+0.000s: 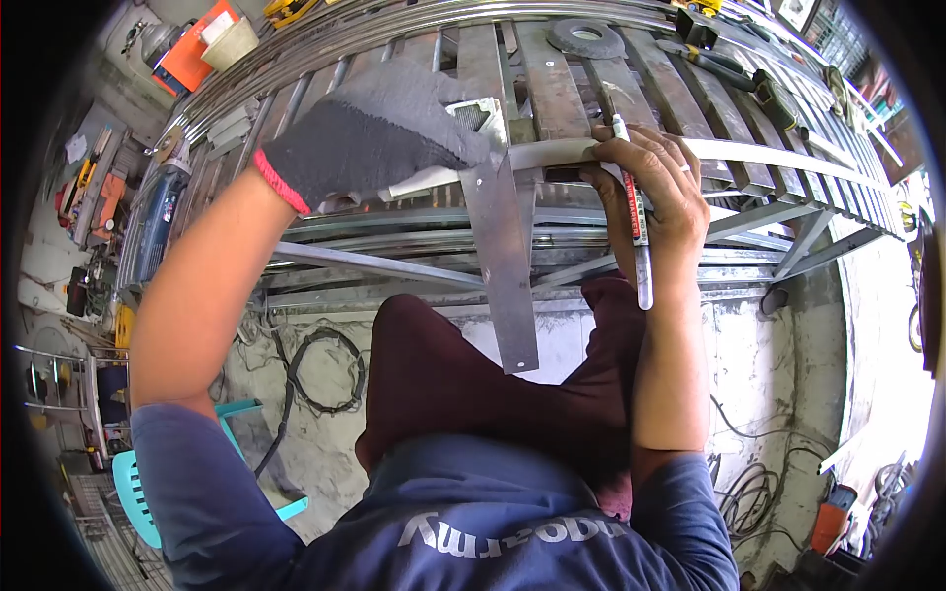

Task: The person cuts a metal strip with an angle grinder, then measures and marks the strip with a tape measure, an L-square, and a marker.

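Observation:
My left hand (370, 128), in a dark grey knit glove with a red cuff, is closed over the head of a metal try square (501, 266). The square's long blade lies across a pale metal bar (769, 150) and points down toward my lap. Part of the bar is hidden under the glove. My bare right hand (658, 187) holds a white paint marker (636, 217) with red lettering, its tip upward. Fingers of that same hand also rest around the bar, right of the square.
A slatted metal workbench (552, 94) carries a grinding disc (586, 39), pliers (705, 61) and a tape measure (776, 98). An angle grinder (163, 212) lies at the left. Below are a teal plastic chair (138, 497), a black cable loop (328, 369) and coiled cables (751, 497).

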Action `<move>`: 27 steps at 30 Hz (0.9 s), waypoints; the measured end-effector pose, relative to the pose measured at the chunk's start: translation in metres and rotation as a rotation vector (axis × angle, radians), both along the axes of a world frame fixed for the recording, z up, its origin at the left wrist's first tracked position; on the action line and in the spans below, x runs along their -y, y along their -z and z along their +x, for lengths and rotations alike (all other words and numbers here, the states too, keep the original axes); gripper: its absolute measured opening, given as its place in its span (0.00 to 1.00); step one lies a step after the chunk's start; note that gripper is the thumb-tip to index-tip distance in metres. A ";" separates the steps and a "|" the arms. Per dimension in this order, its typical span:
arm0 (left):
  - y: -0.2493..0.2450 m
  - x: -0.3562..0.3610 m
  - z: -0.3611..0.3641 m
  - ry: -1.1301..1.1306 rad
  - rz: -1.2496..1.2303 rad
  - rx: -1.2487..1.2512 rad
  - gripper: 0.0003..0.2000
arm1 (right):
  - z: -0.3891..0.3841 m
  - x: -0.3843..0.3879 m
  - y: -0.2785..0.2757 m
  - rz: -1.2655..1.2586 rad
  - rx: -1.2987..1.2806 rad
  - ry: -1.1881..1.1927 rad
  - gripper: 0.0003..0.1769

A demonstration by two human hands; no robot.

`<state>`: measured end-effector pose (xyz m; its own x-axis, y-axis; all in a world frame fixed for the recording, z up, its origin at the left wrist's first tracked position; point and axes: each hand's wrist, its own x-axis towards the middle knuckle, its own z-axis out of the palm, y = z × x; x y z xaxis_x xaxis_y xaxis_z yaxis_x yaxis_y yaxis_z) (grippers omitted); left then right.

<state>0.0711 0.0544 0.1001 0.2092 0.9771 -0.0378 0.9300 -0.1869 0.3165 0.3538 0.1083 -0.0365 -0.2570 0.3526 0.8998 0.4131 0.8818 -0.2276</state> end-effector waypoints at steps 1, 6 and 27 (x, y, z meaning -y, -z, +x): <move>0.007 -0.002 -0.006 0.048 0.034 0.014 0.38 | 0.000 0.000 0.000 0.008 -0.008 0.001 0.20; 0.030 -0.013 -0.031 0.478 0.545 -0.309 0.37 | -0.002 0.002 0.000 -0.024 -0.054 -0.025 0.21; -0.004 0.001 0.004 -0.032 -0.026 0.011 0.35 | -0.002 0.033 -0.013 0.001 -0.139 -0.354 0.17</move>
